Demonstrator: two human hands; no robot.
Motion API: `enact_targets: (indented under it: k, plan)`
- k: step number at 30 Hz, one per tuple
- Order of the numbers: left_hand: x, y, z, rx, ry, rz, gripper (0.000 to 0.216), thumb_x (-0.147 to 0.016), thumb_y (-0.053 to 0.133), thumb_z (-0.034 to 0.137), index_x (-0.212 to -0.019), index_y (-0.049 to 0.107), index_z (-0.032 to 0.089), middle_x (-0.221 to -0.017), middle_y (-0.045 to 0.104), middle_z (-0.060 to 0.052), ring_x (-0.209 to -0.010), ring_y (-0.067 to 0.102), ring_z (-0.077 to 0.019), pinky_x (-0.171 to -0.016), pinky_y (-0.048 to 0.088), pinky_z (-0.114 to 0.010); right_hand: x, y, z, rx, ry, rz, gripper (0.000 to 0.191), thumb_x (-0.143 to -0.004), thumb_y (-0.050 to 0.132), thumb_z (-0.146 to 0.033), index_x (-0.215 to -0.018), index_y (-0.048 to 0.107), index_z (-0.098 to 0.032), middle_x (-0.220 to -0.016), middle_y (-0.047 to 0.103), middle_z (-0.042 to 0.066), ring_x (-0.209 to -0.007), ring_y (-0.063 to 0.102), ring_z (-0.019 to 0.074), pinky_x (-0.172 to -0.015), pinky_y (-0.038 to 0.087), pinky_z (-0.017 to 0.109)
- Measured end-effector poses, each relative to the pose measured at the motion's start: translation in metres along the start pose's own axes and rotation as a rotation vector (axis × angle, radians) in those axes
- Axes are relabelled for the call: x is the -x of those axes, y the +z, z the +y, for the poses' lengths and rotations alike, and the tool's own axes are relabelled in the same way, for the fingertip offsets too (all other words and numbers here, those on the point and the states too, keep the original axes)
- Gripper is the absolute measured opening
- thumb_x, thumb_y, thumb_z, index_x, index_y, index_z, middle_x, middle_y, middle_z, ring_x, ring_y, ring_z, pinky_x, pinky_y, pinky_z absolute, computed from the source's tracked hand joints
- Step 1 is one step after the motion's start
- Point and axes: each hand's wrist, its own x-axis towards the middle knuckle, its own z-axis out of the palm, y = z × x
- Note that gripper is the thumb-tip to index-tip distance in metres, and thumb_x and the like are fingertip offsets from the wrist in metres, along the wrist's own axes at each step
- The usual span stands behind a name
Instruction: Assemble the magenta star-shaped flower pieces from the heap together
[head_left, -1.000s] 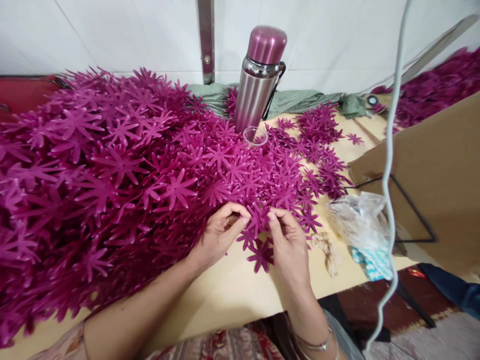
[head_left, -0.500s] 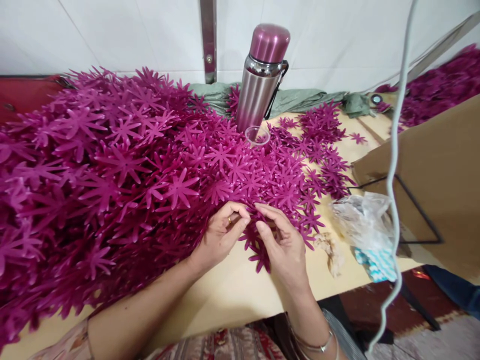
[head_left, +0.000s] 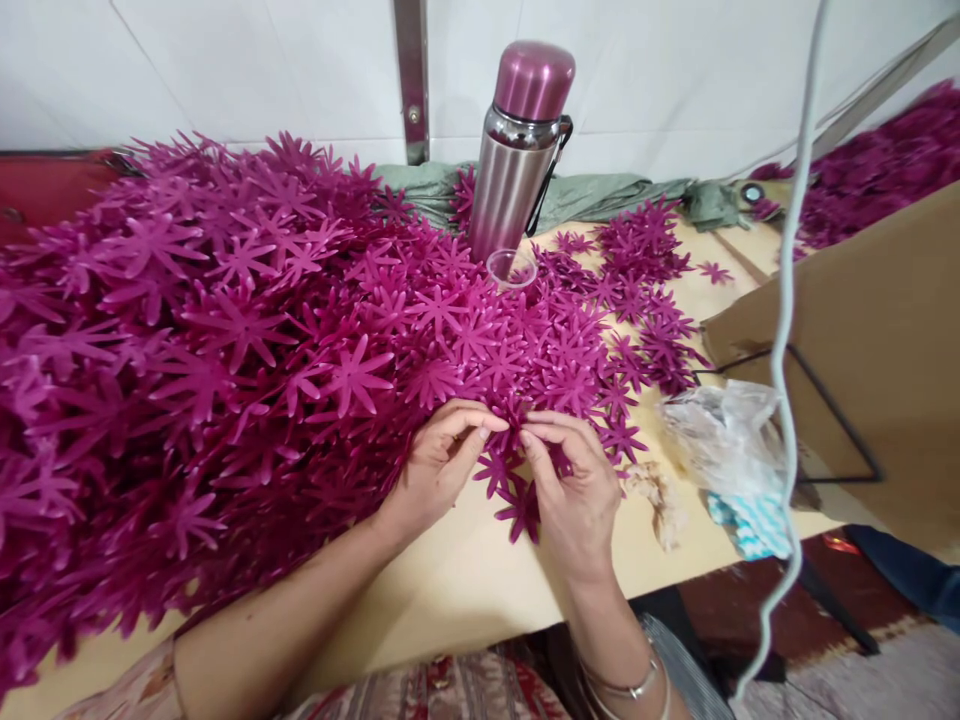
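A big heap of magenta artificial flower pieces [head_left: 247, 330] with narrow, star-like petals spreads over the table. At its front edge my left hand [head_left: 442, 460] pinches with thumb and forefinger at a magenta artificial flower [head_left: 515, 412]. Facing it, my right hand [head_left: 576, 490] has thumb and fingertips closed on the other side of the same flower. The fingertips hide much of the piece, and it blends into the heap behind. Just below, between the hands, loose flower pieces [head_left: 519, 508] lie on the tabletop.
A steel flask [head_left: 514, 170] with a purple lid stands at the back, beside a clear plastic cup [head_left: 512, 270]. To the right are a plastic bag [head_left: 724, 430], a crumpled tissue [head_left: 661, 505] and a cardboard box [head_left: 862, 350]. A white cable [head_left: 784, 350] hangs in front of them.
My fingertips have closed into tighter pinches on the flower; the right thumb and fingers, apart before, now meet. The view has shifted slightly. The heap looks the same.
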Motion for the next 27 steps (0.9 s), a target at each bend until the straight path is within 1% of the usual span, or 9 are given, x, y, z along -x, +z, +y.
enact_targets:
  k: [4, 9, 11, 15, 17, 19, 21, 23, 27]
  plan:
    - [0.001, 0.005, -0.001, 0.112, -0.042, -0.013, 0.018, -0.098, 0.065, 0.025, -0.112, 0.075, 0.021, -0.113, 0.068, -0.008, -0.109, 0.067, -0.0182, -0.099, 0.056, -0.032, 0.002, 0.001, 0.001, 0.044, -0.045, -0.004, 0.004, -0.096, 0.070, -0.024, -0.093, 0.072, -0.025, -0.098, 0.073, 0.003, -0.095, 0.069, 0.0207, -0.088, 0.054, 0.041]
    - [0.002, 0.011, -0.006, 0.268, -0.114, 0.003, 0.022, -0.087, 0.079, 0.027, -0.108, 0.076, 0.020, -0.111, 0.067, -0.007, -0.102, 0.071, -0.0171, -0.092, 0.060, -0.029, 0.003, 0.002, -0.001, 0.034, -0.054, -0.024, 0.006, -0.095, 0.070, -0.022, -0.090, 0.068, -0.025, -0.094, 0.070, 0.003, -0.092, 0.068, 0.0205, -0.083, 0.054, 0.039]
    - [0.002, 0.011, -0.007, 0.273, -0.128, 0.032, 0.018, -0.088, 0.077, 0.027, -0.105, 0.075, 0.020, -0.108, 0.068, -0.006, -0.098, 0.071, -0.0162, -0.090, 0.059, -0.028, 0.002, 0.002, -0.001, 0.036, -0.075, -0.031, 0.007, -0.095, 0.070, -0.021, -0.090, 0.067, -0.024, -0.094, 0.070, 0.002, -0.093, 0.068, 0.0204, -0.083, 0.054, 0.039]
    - [0.001, 0.010, -0.005, 0.168, -0.173, 0.035, 0.013, -0.096, 0.068, 0.030, -0.098, 0.074, 0.019, -0.100, 0.070, -0.005, -0.094, 0.068, -0.0158, -0.087, 0.055, -0.028, 0.002, 0.002, -0.003, 0.037, -0.111, -0.050, 0.005, -0.095, 0.070, -0.021, -0.093, 0.069, -0.024, -0.095, 0.071, 0.003, -0.096, 0.068, 0.0211, -0.087, 0.054, 0.040]
    - [0.000, 0.008, -0.004, 0.152, -0.185, 0.050, 0.015, -0.098, 0.065, 0.032, -0.095, 0.072, 0.019, -0.095, 0.070, -0.004, -0.091, 0.067, -0.0157, -0.085, 0.053, -0.028, 0.002, 0.001, -0.004, -0.008, -0.092, -0.089, 0.002, -0.095, 0.071, -0.024, -0.096, 0.070, -0.024, -0.099, 0.072, 0.004, -0.100, 0.069, 0.0220, -0.091, 0.054, 0.042]
    - [0.000, 0.007, -0.002, 0.166, -0.192, 0.072, 0.015, -0.098, 0.065, 0.033, -0.093, 0.071, 0.019, -0.092, 0.071, -0.003, -0.088, 0.066, -0.0157, -0.083, 0.053, -0.027, 0.003, 0.000, -0.005, -0.078, -0.022, -0.115, 0.007, -0.097, 0.068, -0.028, -0.101, 0.072, -0.024, -0.103, 0.074, 0.005, -0.103, 0.069, 0.0225, -0.094, 0.054, 0.042]
    - [-0.001, 0.007, -0.002, 0.165, -0.179, 0.070, 0.015, -0.097, 0.066, 0.033, -0.093, 0.070, 0.019, -0.092, 0.071, -0.003, -0.088, 0.065, -0.0159, -0.084, 0.052, -0.027, 0.004, -0.001, -0.005, -0.139, 0.089, -0.083, 0.011, -0.099, 0.065, -0.030, -0.103, 0.074, -0.024, -0.104, 0.074, 0.006, -0.103, 0.070, 0.0222, -0.095, 0.055, 0.041]
    - [-0.001, 0.006, -0.002, 0.151, -0.153, 0.052, 0.015, -0.096, 0.068, 0.033, -0.091, 0.070, 0.019, -0.094, 0.070, -0.003, -0.090, 0.066, -0.0160, -0.085, 0.052, -0.028, 0.004, 0.000, -0.004, -0.163, 0.164, -0.046, 0.012, -0.096, 0.069, -0.032, -0.104, 0.075, -0.025, -0.104, 0.074, 0.005, -0.099, 0.070, 0.0214, -0.091, 0.057, 0.039]
    - [0.001, 0.006, -0.006, 0.154, -0.151, 0.044, 0.014, -0.094, 0.071, 0.033, -0.088, 0.071, 0.020, -0.092, 0.070, -0.003, -0.089, 0.067, -0.0165, -0.083, 0.053, -0.028, 0.002, 0.002, -0.002, -0.113, 0.105, -0.083, 0.008, -0.091, 0.075, -0.030, -0.098, 0.077, -0.025, -0.102, 0.072, 0.005, -0.098, 0.070, 0.0211, -0.089, 0.057, 0.038]
